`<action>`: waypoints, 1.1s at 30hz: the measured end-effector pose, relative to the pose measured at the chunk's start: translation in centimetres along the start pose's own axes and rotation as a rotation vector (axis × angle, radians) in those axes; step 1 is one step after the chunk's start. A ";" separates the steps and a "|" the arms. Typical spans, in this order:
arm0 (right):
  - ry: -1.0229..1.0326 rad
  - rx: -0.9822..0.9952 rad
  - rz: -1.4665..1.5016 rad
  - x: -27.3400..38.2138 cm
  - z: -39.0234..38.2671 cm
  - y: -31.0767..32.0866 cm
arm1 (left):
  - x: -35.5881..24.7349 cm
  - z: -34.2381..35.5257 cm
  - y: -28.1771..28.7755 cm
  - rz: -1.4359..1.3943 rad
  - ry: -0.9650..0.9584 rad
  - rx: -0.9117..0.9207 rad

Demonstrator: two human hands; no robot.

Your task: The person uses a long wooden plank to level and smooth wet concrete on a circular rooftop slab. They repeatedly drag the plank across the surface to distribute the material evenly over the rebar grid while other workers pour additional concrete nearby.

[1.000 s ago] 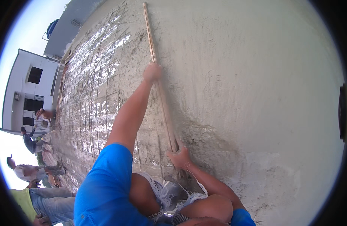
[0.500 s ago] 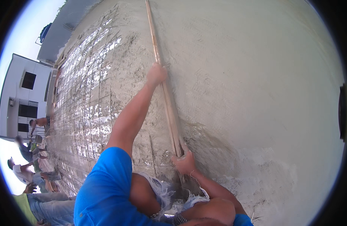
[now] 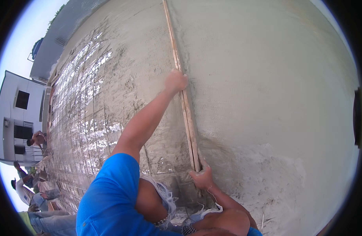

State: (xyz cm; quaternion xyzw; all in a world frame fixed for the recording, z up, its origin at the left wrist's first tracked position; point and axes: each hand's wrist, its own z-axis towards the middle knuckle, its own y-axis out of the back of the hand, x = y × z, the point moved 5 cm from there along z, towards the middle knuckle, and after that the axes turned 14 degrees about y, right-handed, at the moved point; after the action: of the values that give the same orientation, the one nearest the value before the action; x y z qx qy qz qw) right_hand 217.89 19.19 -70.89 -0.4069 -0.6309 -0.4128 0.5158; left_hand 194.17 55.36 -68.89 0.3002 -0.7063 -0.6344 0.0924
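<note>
A long wooden board [image 3: 187,118] lies across the wet concrete [image 3: 259,90], running from near my knees to the far edge of the view. My left hand [image 3: 176,81] grips it partway along, arm stretched out. Close to its near end, my right hand [image 3: 203,177] is closed around the board, with the thumb on its right side. Right of the board the concrete looks smooth; on the left it is rough and wet.
Steel mesh [image 3: 84,114] shows through shiny wet patches on the left. Several people stand or bend at the far left, one in jeans [image 3: 55,224] nearest me. Behind them rise a white building [image 3: 21,114] and a grey wall [image 3: 51,51].
Both hands and the board have shifted to the right in the view. The building and people on the left now sit lower and further left.
</note>
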 end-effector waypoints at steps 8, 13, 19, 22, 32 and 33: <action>-0.044 -0.176 0.082 -1.5 -5.0 3.7 | -10.1 -6.0 -4.0 0.030 -0.159 0.178; -0.140 -0.312 0.111 -0.4 -8.4 6.5 | -17.1 -10.7 -6.7 -0.046 -0.312 0.226; -0.349 -0.323 -0.450 -1.7 -19.1 17.1 | -27.5 -22.5 -0.2 -0.358 -0.326 0.498; -0.319 -0.285 -0.671 5.3 -24.3 22.5 | -28.6 -26.1 7.1 -0.628 -0.248 0.658; 0.088 -0.053 -0.724 43.6 -26.5 25.5 | -18.0 -32.0 34.3 -0.796 0.157 0.666; 0.080 0.017 -0.683 45.2 -26.2 24.6 | -14.9 -31.9 36.8 -0.840 0.212 0.624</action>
State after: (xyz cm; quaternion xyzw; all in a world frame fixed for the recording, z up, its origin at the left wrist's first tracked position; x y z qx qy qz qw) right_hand 243.04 6.60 -20.47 -0.1516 -0.7133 -0.5720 0.3755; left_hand 211.13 37.19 -24.44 0.6328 -0.6671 -0.3428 -0.1925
